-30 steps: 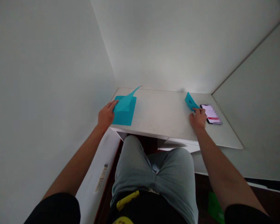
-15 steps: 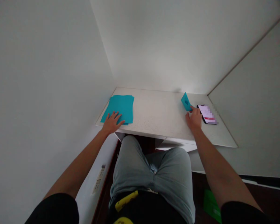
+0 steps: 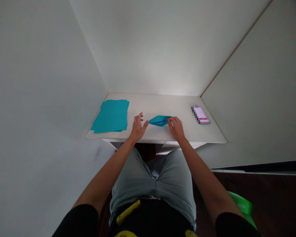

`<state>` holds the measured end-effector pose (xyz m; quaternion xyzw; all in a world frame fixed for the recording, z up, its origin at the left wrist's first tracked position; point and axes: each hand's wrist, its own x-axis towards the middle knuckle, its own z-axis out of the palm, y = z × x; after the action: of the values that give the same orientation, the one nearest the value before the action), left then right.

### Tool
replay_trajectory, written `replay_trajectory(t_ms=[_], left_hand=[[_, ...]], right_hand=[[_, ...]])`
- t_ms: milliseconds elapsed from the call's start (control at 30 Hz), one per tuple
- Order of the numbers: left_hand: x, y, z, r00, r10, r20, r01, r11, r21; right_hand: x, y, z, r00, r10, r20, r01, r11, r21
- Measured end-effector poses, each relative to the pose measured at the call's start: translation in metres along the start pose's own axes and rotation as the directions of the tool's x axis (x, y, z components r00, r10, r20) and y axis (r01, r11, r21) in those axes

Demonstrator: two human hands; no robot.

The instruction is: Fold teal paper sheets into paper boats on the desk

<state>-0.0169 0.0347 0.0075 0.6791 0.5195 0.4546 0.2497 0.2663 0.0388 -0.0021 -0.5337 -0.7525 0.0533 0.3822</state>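
A small folded piece of blue paper (image 3: 159, 120) is at the middle of the white table. My right hand (image 3: 177, 128) pinches its right end between thumb and fingers. Beside its left tip is my left hand (image 3: 138, 127), fingers apart, the thumb close to the tip; whether it touches the paper I cannot tell. On the table's left side lies a stack of flat blue paper sheets (image 3: 111, 115), slightly out of line with one another.
The white table (image 3: 148, 103) stands in a corner between walls. A phone (image 3: 200, 114), partly pixelated, lies near its right edge. Below on the dark floor at right is a green object (image 3: 241, 204). My legs are at the table's front.
My right hand has brought the folded paper from the right side to the middle, and the paper lies lower. My left hand has left the sheets and moved right. The view has shifted.
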Motion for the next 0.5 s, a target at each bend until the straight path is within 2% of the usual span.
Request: replay_trajectory(t_ms=[33, 100, 167, 333, 500], left_hand=[[0.002, 0.002, 0.013, 0.997, -0.073, -0.009, 0.072, 0.992, -0.101], [0.005, 0.003, 0.032, 0.981, -0.188, 0.044, 0.194, 0.949, -0.248], [0.005, 0.002, 0.042, 0.97, -0.21, 0.122, 0.238, 0.925, -0.297], [0.004, 0.005, 0.055, 0.969, -0.142, 0.204, 0.193, 0.946, -0.261], [0.005, 0.007, 0.06, 0.963, -0.171, 0.208, 0.21, 0.96, -0.184]], right_hand=[[-0.002, -0.003, 0.002, 1.0, -0.003, 0.004, 0.003, 1.0, 0.023], [-0.006, -0.006, 0.005, 1.0, -0.012, 0.021, 0.01, 0.997, 0.078], [-0.007, -0.008, 0.008, 0.998, -0.029, 0.059, 0.021, 0.991, 0.129], [-0.01, -0.012, 0.011, 0.989, -0.066, 0.133, 0.036, 0.976, 0.215], [-0.016, -0.01, 0.013, 0.997, 0.026, 0.067, -0.041, 0.971, 0.237]])
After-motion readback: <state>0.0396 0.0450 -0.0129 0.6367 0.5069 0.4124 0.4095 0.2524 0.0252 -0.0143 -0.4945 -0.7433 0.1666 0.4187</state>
